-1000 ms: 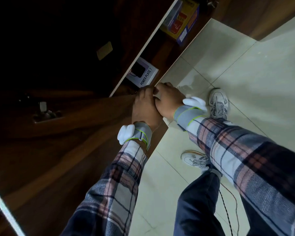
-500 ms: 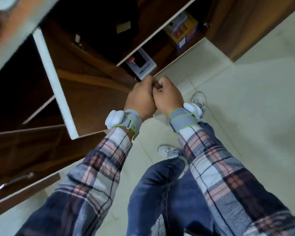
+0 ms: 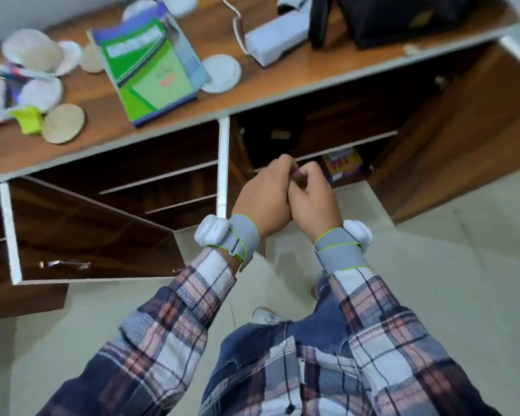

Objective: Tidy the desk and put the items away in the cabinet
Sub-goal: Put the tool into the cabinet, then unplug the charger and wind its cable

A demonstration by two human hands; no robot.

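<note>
- Hands come together below the green carton [image 3: 150, 61]: the left hand [image 3: 264, 199] and the right hand [image 3: 314, 199] press knuckle to knuckle in front of the open cabinet [image 3: 223, 163].
- Grip on both sides is narrow, with the fingers folded inward. A dark sliver shows between the fingertips, but whether some small item is pinched there cannot be told.
- The carton lies tilted on the surface [image 3: 282, 82], near its front edge. It is probably the easiest thing to lift from where the person stands.
- Round white discs [image 3: 221, 73] lie scattered flat just right of the carton, with more to its left. A tan ribbed disc [image 3: 63, 123] sits left of it and nearer the edge. They lie loose rather than stacked, so they likely need gathering.
- A white block with a cable [image 3: 275, 37] rests right of the carton, and a black bag [image 3: 403, 16] stands further right.
- Below and left of the carton, a cabinet door [image 3: 87, 235] is swung wide, showing bare shelves. A yellow box [image 3: 342, 162] already sits on a low shelf, below and right of the carton.
- Both doors seem to be open so that loaded hands can reach in freely. Most of the tidying looks to be ahead, since the surface is crowded.
</note>
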